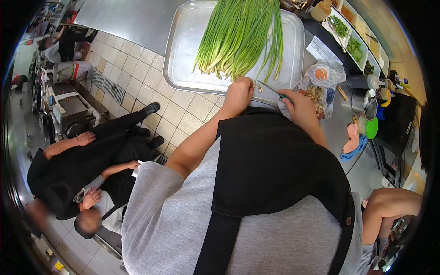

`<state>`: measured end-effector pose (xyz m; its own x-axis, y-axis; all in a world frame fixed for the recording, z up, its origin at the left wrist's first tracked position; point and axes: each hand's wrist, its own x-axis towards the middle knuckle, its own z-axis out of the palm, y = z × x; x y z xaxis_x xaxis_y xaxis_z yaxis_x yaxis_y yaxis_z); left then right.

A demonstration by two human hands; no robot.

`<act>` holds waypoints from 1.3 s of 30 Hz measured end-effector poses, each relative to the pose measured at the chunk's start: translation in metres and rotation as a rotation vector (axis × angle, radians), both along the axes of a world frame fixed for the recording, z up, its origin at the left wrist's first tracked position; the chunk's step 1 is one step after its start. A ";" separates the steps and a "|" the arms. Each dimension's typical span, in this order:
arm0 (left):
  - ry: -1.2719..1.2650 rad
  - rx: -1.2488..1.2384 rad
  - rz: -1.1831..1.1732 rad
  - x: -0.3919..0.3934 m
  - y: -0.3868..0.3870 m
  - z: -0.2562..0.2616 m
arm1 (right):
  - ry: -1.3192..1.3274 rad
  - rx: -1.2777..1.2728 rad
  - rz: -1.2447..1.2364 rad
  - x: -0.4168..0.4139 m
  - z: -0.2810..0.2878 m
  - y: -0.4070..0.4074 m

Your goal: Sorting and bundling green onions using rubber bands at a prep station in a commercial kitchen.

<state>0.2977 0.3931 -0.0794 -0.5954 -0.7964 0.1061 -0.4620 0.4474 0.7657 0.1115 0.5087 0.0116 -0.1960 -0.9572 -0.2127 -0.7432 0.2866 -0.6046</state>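
Note:
A large bunch of green onions (237,37) lies on a metal tray (180,55), root ends towards me. My left hand (239,92) is closed at the tray's near edge, by the root ends; whether it pinches a stalk is hidden by the fingers. My right hand (299,105) grips a small knife (271,88) with a green handle, its blade pointing left over the tray. Small pale trimmings (257,88) lie between the blade and my left hand. Beside my right hand sits a crumpled plastic bag (326,79) holding brownish scraps.
Containers of chopped greens (338,27) line the upper right, near squeeze bottles (364,82) and a metal pot (364,103). Pink and blue cloths (352,141) lie on the right counter. Two people in dark aprons are at lower left, another farther back; another person's arm (388,206) shows at lower right.

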 end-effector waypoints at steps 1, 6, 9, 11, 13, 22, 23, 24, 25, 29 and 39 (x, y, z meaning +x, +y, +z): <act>-0.001 0.001 0.005 0.000 0.000 0.000 | 0.010 0.014 0.020 0.001 -0.001 -0.002; -0.035 -0.011 -0.013 -0.001 0.000 0.000 | 0.078 0.103 0.060 0.006 -0.002 -0.010; -0.009 -0.020 -0.115 0.002 -0.001 0.001 | 0.134 0.063 0.032 0.005 -0.008 -0.013; -0.020 -0.011 -0.117 0.002 0.001 0.003 | 0.123 -0.014 -0.001 0.005 -0.010 -0.015; -0.035 -0.006 -0.119 0.003 0.000 0.004 | 0.107 -0.003 -0.004 0.005 -0.009 -0.016; -0.039 0.071 -0.133 -0.014 0.004 0.021 | -0.185 -0.148 -0.204 -0.011 0.010 -0.002; -0.104 0.050 -0.150 -0.016 0.002 0.020 | -0.240 -0.122 -0.282 -0.012 0.015 -0.001; -0.167 0.029 -0.163 -0.019 0.000 0.020 | -0.238 -0.124 -0.278 -0.014 0.020 0.000; -0.164 0.026 -0.159 -0.021 0.000 0.017 | -0.255 -0.119 -0.307 -0.015 0.024 0.000; -0.228 0.009 -0.141 -0.026 0.000 0.015 | -0.018 -0.216 -0.327 -0.031 0.030 0.011; -0.108 0.191 -0.120 -0.046 -0.009 0.045 | -0.041 -0.246 -0.700 -0.100 0.017 0.086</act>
